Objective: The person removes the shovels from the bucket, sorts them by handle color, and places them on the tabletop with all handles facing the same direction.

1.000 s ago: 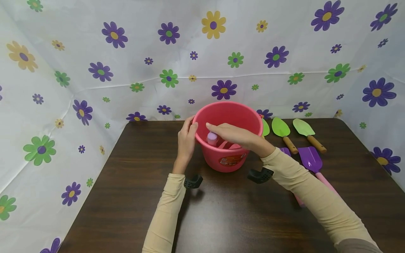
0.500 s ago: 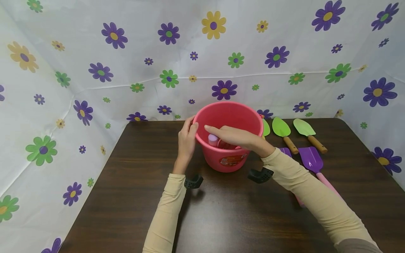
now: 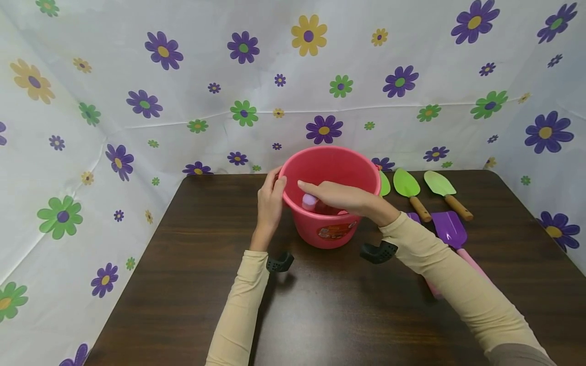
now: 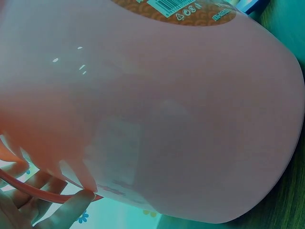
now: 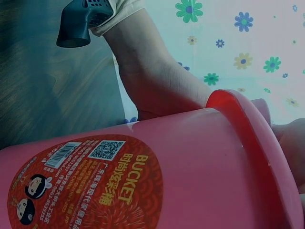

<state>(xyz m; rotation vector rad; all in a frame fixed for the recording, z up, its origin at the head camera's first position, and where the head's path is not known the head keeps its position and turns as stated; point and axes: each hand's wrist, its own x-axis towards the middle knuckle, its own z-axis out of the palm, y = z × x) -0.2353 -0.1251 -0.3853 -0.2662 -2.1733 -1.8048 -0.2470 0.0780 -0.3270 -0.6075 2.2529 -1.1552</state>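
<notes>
A pink plastic bucket (image 3: 327, 229) stands upright on the table, with an oval red label on its near side. My left hand (image 3: 270, 195) grips the bucket's rim at the left, thumb over the edge. In the left wrist view, the fingers of that hand (image 4: 52, 205) are round the rim or a handle band there. My right hand (image 3: 341, 195) reaches over the near rim into the bucket, thumb stretched out to the left. Its fingertips are hidden inside. Just below that thumb shows a pink thing with a lavender end (image 3: 309, 201); its kind cannot be made out.
Right of the bucket lie two green trowels with wooden handles (image 3: 406, 184) (image 3: 440, 185), and part of another green blade (image 3: 384, 184). A purple shovel with a pink handle (image 3: 449, 229) lies nearer, another partly under my right arm. A flowered sheet (image 3: 206, 91) backs the table (image 3: 220, 223).
Inside the bucket, the lavender-ended thing has shifted slightly right and down, and the pink pieces beside it show less. Both hands have stayed almost where they were.
</notes>
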